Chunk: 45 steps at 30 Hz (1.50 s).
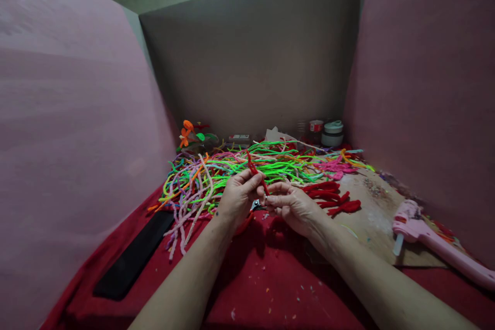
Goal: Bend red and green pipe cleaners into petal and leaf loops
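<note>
Both hands meet over the middle of the red-covered table, holding a red pipe cleaner (252, 166) whose upper end sticks up above the fingers. My left hand (238, 193) pinches it between thumb and forefinger. At its lower end, my right hand (288, 203) is closed on it with the fingertips. Below the hands lies a pair of scissors or pliers (256, 204), its pivot showing and the rest partly hidden by the left hand. Just right of my right hand is a bunch of bent red pipe cleaners (328, 195).
A wide heap of coloured pipe cleaners (278, 162) spreads behind the hands. On the right, a pink hot glue gun (421, 234) rests on a cardboard sheet (381, 216). A black flat case (133, 260) lies at left. Along the back wall stand orange flowers (185, 133) and a lidded container (332, 134).
</note>
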{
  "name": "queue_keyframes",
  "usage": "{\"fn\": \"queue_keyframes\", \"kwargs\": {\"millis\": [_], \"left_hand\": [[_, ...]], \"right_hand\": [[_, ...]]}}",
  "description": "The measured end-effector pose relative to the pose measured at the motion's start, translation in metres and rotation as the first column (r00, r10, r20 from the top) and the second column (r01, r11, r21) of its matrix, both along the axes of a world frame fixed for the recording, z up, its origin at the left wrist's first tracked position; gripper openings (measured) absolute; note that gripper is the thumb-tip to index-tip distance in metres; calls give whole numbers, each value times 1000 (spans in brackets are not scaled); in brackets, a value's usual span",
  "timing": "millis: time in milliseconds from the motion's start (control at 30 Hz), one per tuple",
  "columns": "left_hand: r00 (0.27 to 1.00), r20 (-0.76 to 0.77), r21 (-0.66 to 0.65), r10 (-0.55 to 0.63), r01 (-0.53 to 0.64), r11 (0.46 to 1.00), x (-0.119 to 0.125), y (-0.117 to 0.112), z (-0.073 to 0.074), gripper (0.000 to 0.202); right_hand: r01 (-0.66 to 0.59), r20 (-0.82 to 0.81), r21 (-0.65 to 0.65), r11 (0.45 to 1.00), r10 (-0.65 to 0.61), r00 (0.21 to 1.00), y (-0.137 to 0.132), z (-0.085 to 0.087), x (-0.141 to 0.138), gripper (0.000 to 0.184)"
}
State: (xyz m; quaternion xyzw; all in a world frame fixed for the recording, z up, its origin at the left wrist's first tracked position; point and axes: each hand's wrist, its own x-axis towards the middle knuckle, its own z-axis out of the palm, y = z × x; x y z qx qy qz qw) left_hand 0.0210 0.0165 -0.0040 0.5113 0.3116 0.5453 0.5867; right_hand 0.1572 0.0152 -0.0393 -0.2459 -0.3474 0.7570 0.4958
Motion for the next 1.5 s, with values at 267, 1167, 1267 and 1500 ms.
{"fn": "queue_keyframes", "kwargs": {"millis": [267, 1167, 1267, 1500], "left_hand": [[997, -55, 23, 55, -54, 998, 1, -3, 2, 16], [971, -79, -47, 224, -229, 972, 7, -2, -4, 23], [969, -119, -49, 215, -222, 974, 6, -3, -2, 24], [984, -57, -130, 169, -175, 976, 1, 0, -3, 25]], "right_hand": [[-84, 175, 58, 995, 72, 982, -4, 3, -1, 16], [210, 417, 446, 870, -410, 811, -7, 1, -8, 23], [180, 487, 581, 794, -516, 704, -6, -2, -5, 19], [91, 507, 466, 880, -349, 788, -10, 10, -1, 24]]}}
